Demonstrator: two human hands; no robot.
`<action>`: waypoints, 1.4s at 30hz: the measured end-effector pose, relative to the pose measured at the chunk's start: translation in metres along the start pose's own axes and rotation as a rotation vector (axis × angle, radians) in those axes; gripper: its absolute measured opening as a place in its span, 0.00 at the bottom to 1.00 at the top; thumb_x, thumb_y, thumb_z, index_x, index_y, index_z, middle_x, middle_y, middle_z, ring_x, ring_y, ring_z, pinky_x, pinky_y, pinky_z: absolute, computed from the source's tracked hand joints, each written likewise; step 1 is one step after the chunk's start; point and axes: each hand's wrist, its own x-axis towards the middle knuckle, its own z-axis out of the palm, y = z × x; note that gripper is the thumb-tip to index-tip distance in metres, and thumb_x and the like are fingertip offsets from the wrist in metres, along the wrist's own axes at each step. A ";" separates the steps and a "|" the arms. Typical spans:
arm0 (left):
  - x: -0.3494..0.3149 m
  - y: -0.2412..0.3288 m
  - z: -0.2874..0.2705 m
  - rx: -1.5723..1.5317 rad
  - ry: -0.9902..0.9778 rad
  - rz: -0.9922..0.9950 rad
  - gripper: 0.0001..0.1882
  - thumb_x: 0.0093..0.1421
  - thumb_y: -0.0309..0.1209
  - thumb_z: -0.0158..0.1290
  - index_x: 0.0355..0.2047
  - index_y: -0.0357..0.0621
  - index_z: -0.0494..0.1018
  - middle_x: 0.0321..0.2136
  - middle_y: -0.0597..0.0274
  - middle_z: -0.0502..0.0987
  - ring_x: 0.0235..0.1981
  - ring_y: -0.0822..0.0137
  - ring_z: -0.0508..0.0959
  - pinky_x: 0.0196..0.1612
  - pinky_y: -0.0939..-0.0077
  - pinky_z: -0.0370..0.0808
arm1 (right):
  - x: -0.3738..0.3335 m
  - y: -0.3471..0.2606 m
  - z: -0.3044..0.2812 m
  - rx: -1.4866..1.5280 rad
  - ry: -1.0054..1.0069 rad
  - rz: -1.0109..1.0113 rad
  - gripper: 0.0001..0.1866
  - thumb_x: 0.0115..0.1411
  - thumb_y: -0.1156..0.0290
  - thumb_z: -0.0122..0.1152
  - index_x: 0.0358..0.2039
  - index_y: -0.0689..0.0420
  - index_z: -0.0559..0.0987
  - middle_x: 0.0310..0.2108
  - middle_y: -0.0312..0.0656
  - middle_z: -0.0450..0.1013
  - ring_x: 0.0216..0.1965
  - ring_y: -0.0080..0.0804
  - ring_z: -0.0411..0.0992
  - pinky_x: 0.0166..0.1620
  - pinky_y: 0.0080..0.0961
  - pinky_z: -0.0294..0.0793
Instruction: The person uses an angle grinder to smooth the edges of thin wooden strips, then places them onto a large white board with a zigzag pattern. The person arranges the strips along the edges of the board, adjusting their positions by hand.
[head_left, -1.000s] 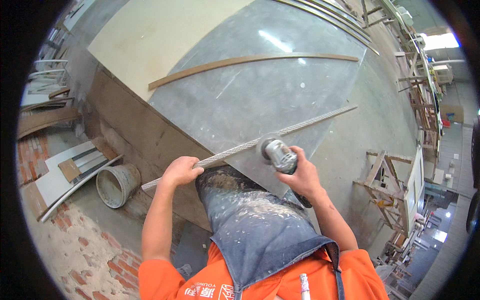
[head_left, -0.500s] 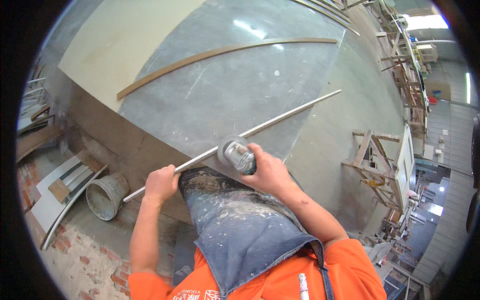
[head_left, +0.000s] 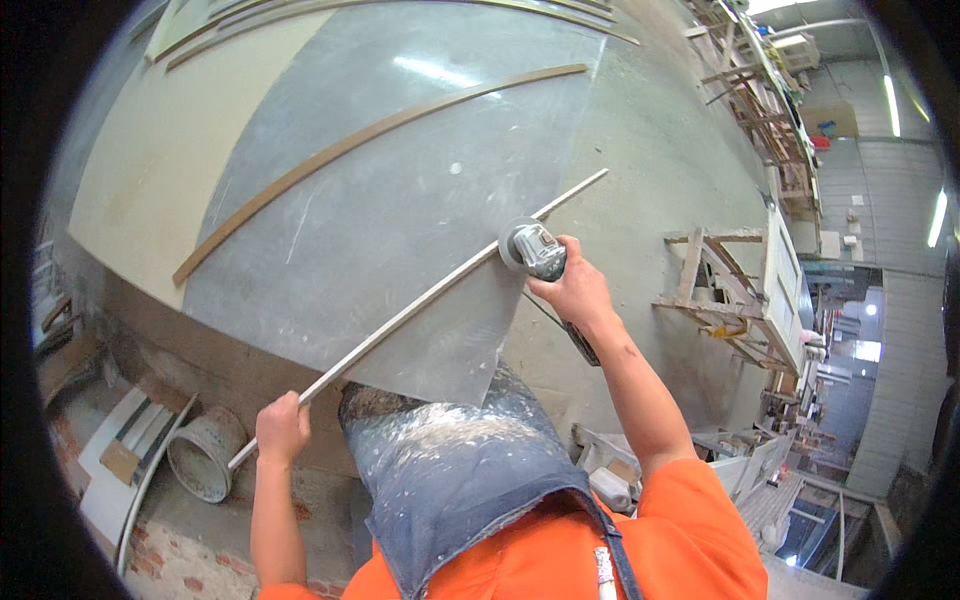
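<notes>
My left hand (head_left: 284, 428) is closed around a long, thin white strip (head_left: 400, 322) close to its near-left end. The strip runs slantwise over the grey tabletop (head_left: 345, 235), and its far end reaches past the right edge of the sheet. In my right hand (head_left: 580, 292) is an angle grinder (head_left: 541, 253), gripped by its body. Its round disc (head_left: 514, 243) is against or just over the strip, toward the far end; actual contact cannot be made out. A dark cord or handle part hangs below the right hand.
A curved-looking brown strip (head_left: 380, 125) lies across the table, with several more at the far edge. A cream sheet (head_left: 150, 190) covers the left side. A bucket (head_left: 205, 455) stands on the floor at lower left. Wooden trestles (head_left: 735, 280) stand on the right.
The grinder in my right hand has moved along the strip, away from me and to the right. My left hand is lower and further left, still holding the strip. The view has shifted.
</notes>
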 end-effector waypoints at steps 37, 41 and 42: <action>-0.016 0.000 0.008 0.052 0.190 0.000 0.07 0.59 0.31 0.59 0.32 0.43 0.73 0.26 0.52 0.75 0.32 0.46 0.78 0.34 0.53 0.75 | 0.015 0.089 -0.006 0.419 0.287 0.175 0.43 0.48 0.55 0.75 0.60 0.60 0.67 0.45 0.51 0.78 0.45 0.43 0.78 0.49 0.36 0.76; -0.013 -0.001 0.013 0.075 0.239 0.018 0.10 0.56 0.34 0.62 0.31 0.45 0.72 0.25 0.57 0.75 0.31 0.52 0.79 0.32 0.57 0.75 | -0.061 -0.009 0.034 0.288 -0.152 -0.122 0.44 0.45 0.58 0.76 0.62 0.50 0.66 0.45 0.57 0.79 0.44 0.54 0.80 0.48 0.42 0.79; -0.013 -0.003 0.016 0.092 0.248 0.029 0.10 0.55 0.34 0.62 0.31 0.45 0.72 0.25 0.57 0.75 0.31 0.53 0.79 0.32 0.58 0.75 | -0.071 -0.031 0.046 0.221 -0.235 -0.218 0.44 0.45 0.58 0.76 0.62 0.50 0.66 0.45 0.57 0.79 0.43 0.55 0.80 0.47 0.44 0.79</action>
